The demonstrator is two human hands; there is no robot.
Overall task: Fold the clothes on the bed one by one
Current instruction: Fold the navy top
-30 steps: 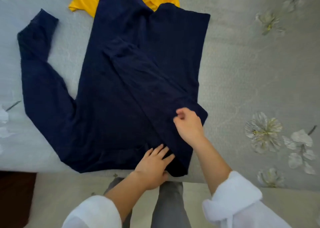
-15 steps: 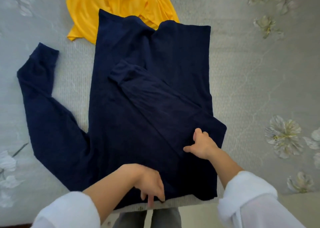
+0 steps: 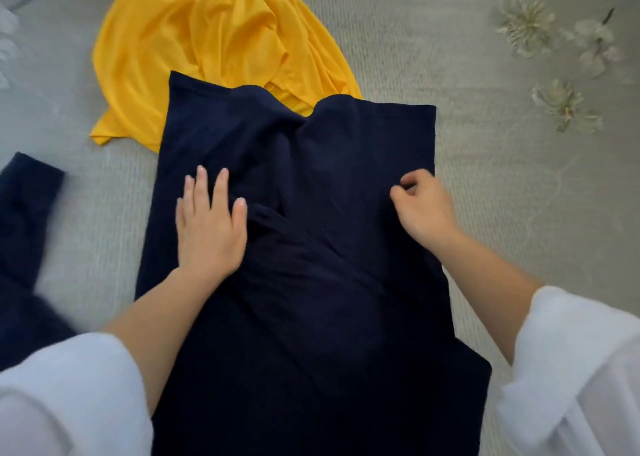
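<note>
While the left hand (image 3: 207, 227) pressed flat on the navy top (image 3: 311, 334) mid-frame, the right hand (image 3: 420, 210) pinched its cloth.

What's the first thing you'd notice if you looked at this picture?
A big navy top lies spread in the middle of the grey bed. The left hand lies flat on it, and the right hand rests with curled fingers near its right edge. Just behind it lies a crumpled bright yellow garment, the loudest colour in view.
</note>
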